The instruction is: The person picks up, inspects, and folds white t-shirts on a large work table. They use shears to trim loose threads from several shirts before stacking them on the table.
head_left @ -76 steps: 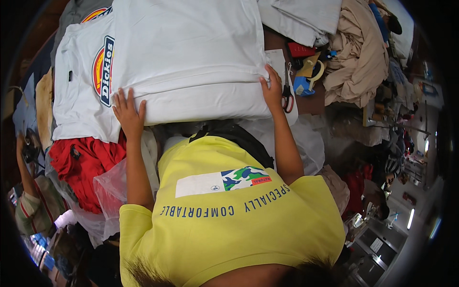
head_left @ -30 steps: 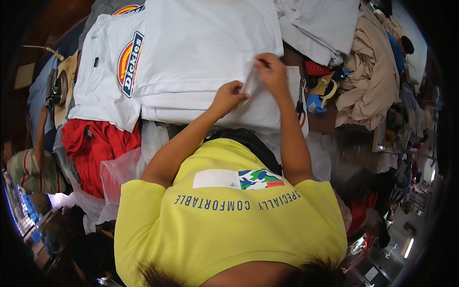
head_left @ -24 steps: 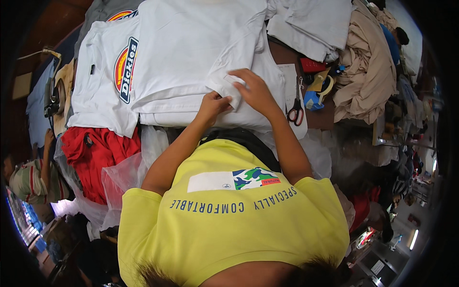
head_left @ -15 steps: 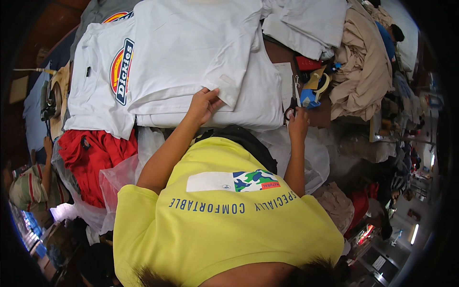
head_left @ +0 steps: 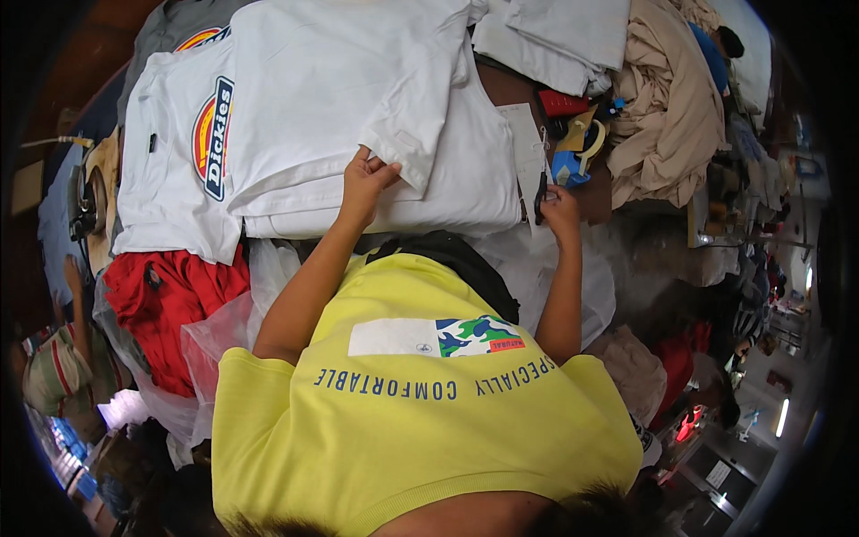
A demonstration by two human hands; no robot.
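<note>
A white T-shirt (head_left: 322, 98) lies spread over a stack of white shirts. At its lower right, the sleeve end (head_left: 403, 152) is pinched between the thumb and fingers of my left hand (head_left: 367, 186). Off the stack's right edge, my right hand (head_left: 561, 215) closes round the black handle of a pair of scissors (head_left: 540, 197). The scissors stand nearly edge-on beside a paper sheet (head_left: 519, 121), and their blades are hard to make out.
Tape rolls (head_left: 591, 143) and a red box (head_left: 562, 102) lie beyond my right hand. Beige cloth (head_left: 667, 125) is heaped at the right, red garments (head_left: 174, 304) at the left. Another white shirt with a printed emblem (head_left: 179, 152) lies left. Another person's striped shirt (head_left: 63, 371) shows far left.
My right hand has gripped the scissors and turned them from lying flat to nearly edge-on. My left hand stays at the sleeve end. The whole view has shifted slightly.
</note>
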